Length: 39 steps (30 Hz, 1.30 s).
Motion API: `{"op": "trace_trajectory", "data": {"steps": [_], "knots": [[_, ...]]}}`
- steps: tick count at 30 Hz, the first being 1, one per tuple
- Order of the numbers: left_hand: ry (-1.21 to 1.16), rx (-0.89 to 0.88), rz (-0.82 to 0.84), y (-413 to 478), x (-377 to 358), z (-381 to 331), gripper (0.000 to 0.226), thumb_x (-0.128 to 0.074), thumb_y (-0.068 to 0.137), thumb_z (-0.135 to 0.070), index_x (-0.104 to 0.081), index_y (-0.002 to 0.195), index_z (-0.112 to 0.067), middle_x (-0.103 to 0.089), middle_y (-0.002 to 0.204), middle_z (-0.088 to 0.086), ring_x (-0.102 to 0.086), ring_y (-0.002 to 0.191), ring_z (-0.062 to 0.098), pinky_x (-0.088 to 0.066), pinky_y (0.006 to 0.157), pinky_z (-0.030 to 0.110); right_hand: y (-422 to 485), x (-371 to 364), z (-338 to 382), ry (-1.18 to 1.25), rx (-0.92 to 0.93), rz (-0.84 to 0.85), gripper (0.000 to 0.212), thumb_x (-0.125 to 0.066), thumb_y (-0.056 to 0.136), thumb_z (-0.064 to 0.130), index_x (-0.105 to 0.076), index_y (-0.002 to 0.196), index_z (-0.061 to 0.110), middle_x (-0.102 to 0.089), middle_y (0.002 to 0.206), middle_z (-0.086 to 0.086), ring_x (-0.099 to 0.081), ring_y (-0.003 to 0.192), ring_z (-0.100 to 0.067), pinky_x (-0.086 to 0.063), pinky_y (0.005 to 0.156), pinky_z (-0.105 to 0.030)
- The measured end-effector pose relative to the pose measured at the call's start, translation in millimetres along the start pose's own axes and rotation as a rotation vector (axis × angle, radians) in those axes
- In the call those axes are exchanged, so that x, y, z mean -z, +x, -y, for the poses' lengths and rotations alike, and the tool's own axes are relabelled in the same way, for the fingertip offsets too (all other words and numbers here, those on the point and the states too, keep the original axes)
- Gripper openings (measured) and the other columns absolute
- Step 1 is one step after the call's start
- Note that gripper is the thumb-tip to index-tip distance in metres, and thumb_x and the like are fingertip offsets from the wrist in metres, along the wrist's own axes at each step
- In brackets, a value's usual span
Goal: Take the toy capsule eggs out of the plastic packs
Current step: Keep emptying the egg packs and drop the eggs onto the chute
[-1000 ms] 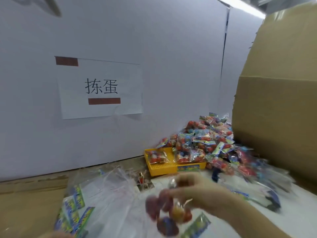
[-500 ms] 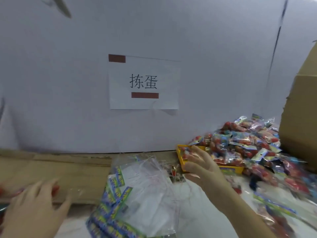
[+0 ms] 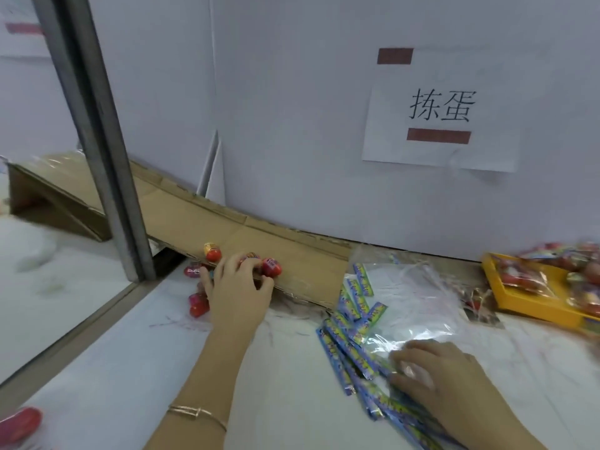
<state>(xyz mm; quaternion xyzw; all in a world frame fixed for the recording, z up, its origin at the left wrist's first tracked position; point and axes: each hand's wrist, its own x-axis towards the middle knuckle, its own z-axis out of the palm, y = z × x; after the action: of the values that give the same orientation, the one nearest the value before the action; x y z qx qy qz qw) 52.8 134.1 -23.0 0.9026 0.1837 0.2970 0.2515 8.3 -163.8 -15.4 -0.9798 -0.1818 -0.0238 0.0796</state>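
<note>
Several loose capsule eggs lie at the low edge of a cardboard ramp [image 3: 292, 254]: a yellow-and-red egg [image 3: 212, 253], a red egg [image 3: 272, 267], and pink and red eggs [image 3: 198, 305] on the white table. My left hand [image 3: 238, 289] lies among them with fingers spread over one egg, its thumb beside the red egg. My right hand [image 3: 444, 376] rests flat on a heap of empty clear plastic packs [image 3: 399, 306] with blue-green header cards. Full packs [image 3: 526, 277] sit in a yellow tray [image 3: 532, 308] at the right edge.
A grey metal post [image 3: 107, 164] stands left of the eggs, with a low table rail [image 3: 65, 336] running from its foot. A white wall with a paper sign [image 3: 441, 115] closes the back. A red blurred object [image 3: 19, 423] shows at the bottom left corner.
The view has swung left. My left hand has reached forward onto the loose eggs at the cardboard. My right hand has come back from the yellow tray and settled on the empty packs.
</note>
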Motion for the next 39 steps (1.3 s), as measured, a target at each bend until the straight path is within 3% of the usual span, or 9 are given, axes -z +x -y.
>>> {"op": "trace_trajectory", "data": {"steps": [6, 9, 12, 18, 22, 26, 31, 36, 39], "knots": [[-0.275, -0.204, -0.101, -13.3, -0.2, -24.8, 0.021, -0.072, 0.081, -0.010, -0.071, 0.101, -0.015, -0.062, 0.123, 0.002, -0.054, 0.118, 0.024, -0.032, 0.109, 0.041, 1.8, 14.5, -1.0, 0.312, -0.034, -0.219, 0.016, -0.058, 0.092, 0.041, -0.061, 0.086, 0.056, -0.061, 0.100, 0.031, -0.057, 0.103, -0.003, -0.038, 0.097, -0.036], [-0.592, -0.197, 0.284, -33.3, 5.0, -56.4, 0.007, -0.068, 0.084, -0.029, -0.067, 0.080, -0.034, -0.067, 0.080, -0.021, -0.061, 0.079, -0.003, -0.048, 0.075, 0.016, 2.3, 34.4, -6.8, 0.602, -0.070, -0.309, 0.020, -0.063, 0.088, 0.033, -0.067, 0.085, 0.052, -0.064, 0.101, 0.029, -0.058, 0.104, 0.002, -0.043, 0.099, -0.033], [-0.778, 0.018, 0.726, -46.5, 5.1, -81.1, 0.051, -0.062, 0.070, -0.071, -0.072, 0.062, -0.022, -0.070, 0.064, -0.008, -0.063, 0.054, 0.007, -0.050, 0.056, 0.027, -0.6, 51.5, -2.4, 0.775, 0.007, -0.596, 0.018, -0.061, 0.087, 0.031, -0.067, 0.093, 0.046, -0.069, 0.102, 0.019, -0.060, 0.100, 0.005, -0.046, 0.090, -0.017], [-1.351, 0.325, 1.458, -51.2, 13.3, -86.6, 0.112, -0.051, 0.051, -0.094, -0.070, 0.118, -0.006, -0.066, 0.119, 0.022, -0.070, 0.094, 0.034, -0.059, 0.079, 0.041, -11.4, 43.1, 23.2, 0.122, 0.485, -0.713, 0.025, -0.043, 0.099, 0.041, -0.065, 0.111, 0.038, -0.065, 0.117, 0.007, -0.058, 0.099, -0.014, -0.039, 0.090, -0.043], [-1.576, 0.443, 1.376, -46.8, 20.4, -83.4, 0.092, -0.085, 0.057, -0.054, -0.062, 0.126, 0.003, -0.067, 0.112, 0.024, -0.070, 0.092, 0.032, -0.058, 0.080, 0.040, -9.5, 33.1, 27.9, -0.105, 0.579, -0.527, 0.026, -0.049, 0.092, 0.040, -0.072, 0.104, 0.038, -0.063, 0.124, 0.013, -0.061, 0.112, -0.011, -0.032, 0.100, -0.048], [-1.402, 0.383, 1.223, -41.6, 16.4, -79.8, 0.050, -0.063, 0.074, -0.017, -0.061, 0.124, -0.007, -0.068, 0.119, 0.019, -0.070, 0.100, 0.031, -0.059, 0.080, 0.037, -12.0, 28.7, 23.7, 0.226, 0.391, -0.401, 0.042, -0.053, 0.086, 0.056, -0.056, 0.126, 0.044, -0.048, 0.140, 0.020, -0.039, 0.135, -0.004, -0.016, 0.112, -0.049], [-1.369, 0.341, 1.273, -43.6, 14.5, -81.9, 0.067, -0.063, 0.065, -0.013, -0.056, 0.132, -0.010, -0.065, 0.126, 0.017, -0.066, 0.108, 0.035, -0.056, 0.091, 0.044, 3.6, 41.4, 29.5, 0.555, 0.189, -0.574, 0.030, -0.062, 0.086, 0.040, -0.053, 0.113, 0.050, -0.058, 0.110, 0.022, -0.055, 0.104, -0.002, -0.046, 0.093, -0.042], [-1.334, 0.308, 1.378, -49.1, 11.7, -85.0, 0.060, -0.049, 0.069, -0.008, -0.059, 0.127, -0.009, -0.068, 0.119, 0.017, -0.066, 0.108, 0.037, -0.057, 0.088, 0.044, 41.9, 71.3, 46.0, 0.495, -0.078, -0.318, 0.055, -0.044, 0.065, 0.078, -0.059, 0.110, 0.050, -0.055, 0.107, 0.019, -0.048, 0.108, -0.007, -0.034, 0.103, -0.047], [-1.355, 0.315, 1.395, -49.2, 11.7, -84.4, 0.057, -0.048, 0.068, -0.006, -0.060, 0.124, -0.008, -0.068, 0.119, 0.018, -0.067, 0.104, 0.037, -0.058, 0.086, 0.044, 62.2, 74.6, 50.6, 0.537, -0.025, -0.212, 0.013, -0.065, 0.078, 0.057, -0.065, 0.070, 0.046, -0.065, 0.082, 0.024, -0.054, 0.088, 0.000, -0.039, 0.095, -0.037]]}}
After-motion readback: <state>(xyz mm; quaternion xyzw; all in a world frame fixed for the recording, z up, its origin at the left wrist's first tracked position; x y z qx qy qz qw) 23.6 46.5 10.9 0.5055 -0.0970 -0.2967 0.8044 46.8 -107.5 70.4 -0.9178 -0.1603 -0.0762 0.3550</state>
